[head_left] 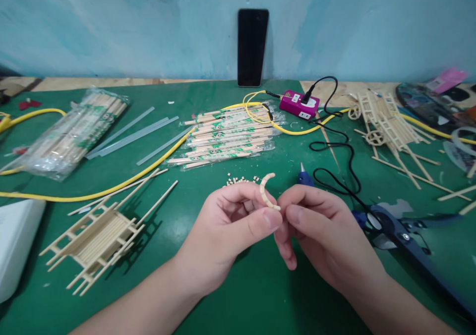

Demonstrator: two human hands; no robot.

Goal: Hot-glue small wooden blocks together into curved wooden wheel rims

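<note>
Carefully now; fingertips of my left hand (226,228) and right hand (322,226) pinch a curved strip of wooden blocks (265,191); squeezing hard could snap it; the loose blocks (240,179) lie at 12 o'clock.

We pinch a curved strip of tiny wooden blocks (265,191) between our left hand (226,226) and right hand (323,231), its lower end at both hands' fingertips. Just beyond lie loose wooden cubes (240,179) and a blue hot glue gun (305,177) on a green mat (256,295); a chopstick frame (98,238) sits leftward, dark blue scissors (405,236) rightward.
</note>
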